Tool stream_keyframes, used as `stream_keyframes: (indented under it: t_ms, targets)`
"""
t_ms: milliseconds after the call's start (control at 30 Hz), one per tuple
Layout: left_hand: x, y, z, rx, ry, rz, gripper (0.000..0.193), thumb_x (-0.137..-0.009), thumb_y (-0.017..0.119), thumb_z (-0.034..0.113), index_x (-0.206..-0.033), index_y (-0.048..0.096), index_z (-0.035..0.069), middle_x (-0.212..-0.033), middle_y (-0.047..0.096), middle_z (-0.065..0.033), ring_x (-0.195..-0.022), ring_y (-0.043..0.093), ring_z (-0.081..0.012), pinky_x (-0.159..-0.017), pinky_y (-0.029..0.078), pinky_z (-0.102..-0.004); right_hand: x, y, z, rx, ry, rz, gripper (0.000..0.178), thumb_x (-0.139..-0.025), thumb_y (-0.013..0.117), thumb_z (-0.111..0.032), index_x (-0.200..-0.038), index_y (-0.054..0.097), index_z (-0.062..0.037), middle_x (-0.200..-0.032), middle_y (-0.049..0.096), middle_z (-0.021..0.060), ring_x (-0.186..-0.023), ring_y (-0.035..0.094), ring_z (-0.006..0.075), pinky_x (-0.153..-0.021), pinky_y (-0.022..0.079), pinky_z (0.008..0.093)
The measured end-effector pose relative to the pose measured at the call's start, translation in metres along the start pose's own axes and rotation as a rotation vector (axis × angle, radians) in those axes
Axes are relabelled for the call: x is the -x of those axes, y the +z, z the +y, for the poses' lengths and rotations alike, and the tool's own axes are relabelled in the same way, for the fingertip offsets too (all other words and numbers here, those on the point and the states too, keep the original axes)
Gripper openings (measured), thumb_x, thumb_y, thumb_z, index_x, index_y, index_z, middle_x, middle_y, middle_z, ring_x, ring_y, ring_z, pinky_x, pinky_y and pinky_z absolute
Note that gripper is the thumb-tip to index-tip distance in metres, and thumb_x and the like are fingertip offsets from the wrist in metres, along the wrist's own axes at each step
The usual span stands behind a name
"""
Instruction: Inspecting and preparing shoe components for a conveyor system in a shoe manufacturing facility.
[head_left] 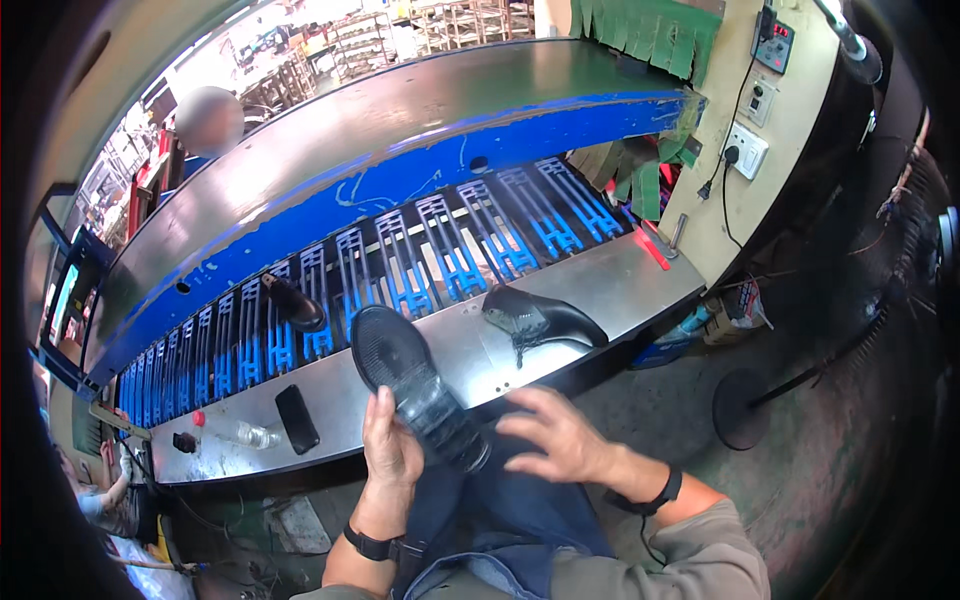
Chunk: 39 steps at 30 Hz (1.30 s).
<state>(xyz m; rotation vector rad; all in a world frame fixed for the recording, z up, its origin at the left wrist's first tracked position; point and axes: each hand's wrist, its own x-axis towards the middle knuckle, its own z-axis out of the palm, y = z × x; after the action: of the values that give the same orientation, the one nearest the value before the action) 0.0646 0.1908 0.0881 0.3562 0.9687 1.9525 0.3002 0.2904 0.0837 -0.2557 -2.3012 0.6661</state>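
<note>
A black shoe is tilted up in front of me with its ridged sole facing me and its heel toward my lap. My left hand grips it along its left side, thumb up against the sole's edge. Beside the heel, on the right, my right hand has its fingers apart and holds nothing; it is slightly blurred. Just beyond, another black shoe lies on the metal ledge. Farther left, a dark shoe rests on the conveyor's blue-and-black slats.
The metal ledge carries a black phone, a clear bottle, and a hammer beside a red strip. A blue-edged machine cover spans behind. Right stand a socket panel and a round-based stand.
</note>
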Motion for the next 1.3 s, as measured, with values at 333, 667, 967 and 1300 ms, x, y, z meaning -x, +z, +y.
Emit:
stream_keyframes:
  t_ms: [333,667,967,1300]
  targets:
    - [0.150,-0.188,-0.019,-0.372,-0.287,0.326,0.038,-0.092,0.058,-0.002,-0.128,0.048,0.005,-0.111,0.066,-0.0112,-0.089,0.069,-0.0211,-0.069,0.062,-0.0385,0.084,0.025,0.191,0.484,0.889,0.056,0.055,-0.081,0.074,-0.012,-0.129,0.050,-0.0022,-0.116,0.064,0.0267,-0.111,0.060,0.0460,-0.093,0.050,0.0533]
    - [0.048,-0.268,0.002,-1.111,0.059,0.262,0.036,-0.090,0.073,0.031,-0.105,0.072,-0.002,-0.085,0.073,-0.0074,-0.076,0.067,-0.0164,-0.073,0.052,-0.0324,-0.041,-0.057,-0.043,0.065,0.152,0.204,0.035,-0.083,0.075,-0.015,-0.112,0.064,0.0015,-0.101,0.065,0.0130,-0.093,0.064,0.0261,-0.087,0.050,0.0347]
    - [0.112,-0.184,0.062,0.430,-0.306,-0.283,0.047,-0.094,0.054,0.018,-0.134,0.049,-0.007,-0.141,0.051,-0.0307,-0.127,0.054,-0.0450,-0.110,0.045,-0.0522,0.086,0.089,-0.071,-1.325,0.809,0.142,0.053,-0.091,0.072,-0.030,-0.131,0.055,-0.0002,-0.113,0.066,0.0068,-0.103,0.063,0.0140,-0.093,0.050,0.0290]
    - [0.120,-0.176,0.050,0.408,-0.180,-0.188,0.080,-0.104,0.020,0.062,-0.136,0.051,-0.004,-0.120,0.065,-0.0249,-0.119,0.061,-0.0439,-0.102,0.049,-0.0616,0.172,0.107,-0.061,-1.871,1.298,-0.143,0.094,-0.090,0.055,-0.067,-0.148,0.037,0.0039,-0.134,0.054,0.0347,-0.114,0.061,0.0509,-0.101,0.050,0.0577]
